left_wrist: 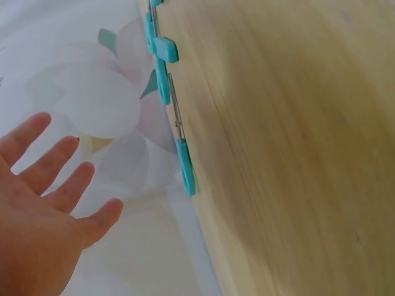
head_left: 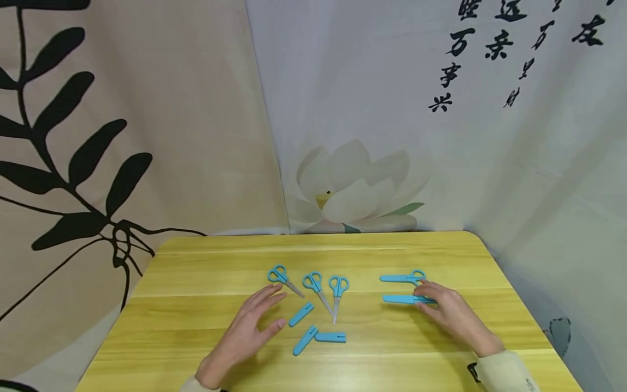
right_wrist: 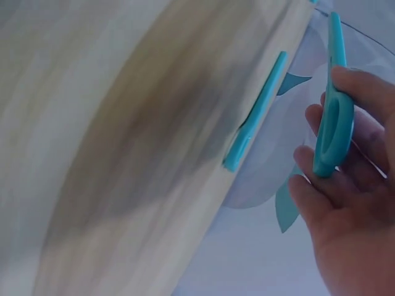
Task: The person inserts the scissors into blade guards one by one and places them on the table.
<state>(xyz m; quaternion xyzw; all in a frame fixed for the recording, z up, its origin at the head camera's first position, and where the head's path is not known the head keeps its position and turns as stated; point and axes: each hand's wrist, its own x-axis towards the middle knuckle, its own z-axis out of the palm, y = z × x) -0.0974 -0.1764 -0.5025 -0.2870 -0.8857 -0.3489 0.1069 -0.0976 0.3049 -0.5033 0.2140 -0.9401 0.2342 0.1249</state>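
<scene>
The right hand (head_left: 453,314) pinches capped scissors (head_left: 403,299) by the handles (right_wrist: 324,165), likely keeping the covered blade (right_wrist: 336,44) clear; whether they touch the worktop (head_left: 196,299) is hard to tell. Another capped pair (head_left: 398,278) lies alongside. The empty left hand (head_left: 246,328), spread wide, hangs near three bare scissors (head_left: 337,292) and three loose caps (head_left: 305,341), seemingly grouped for reach.

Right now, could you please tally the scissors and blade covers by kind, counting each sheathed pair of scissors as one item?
Bare-bladed scissors: 3
Sheathed scissors: 2, one held in the right hand
Loose blade covers: 3
Total: 8
</scene>
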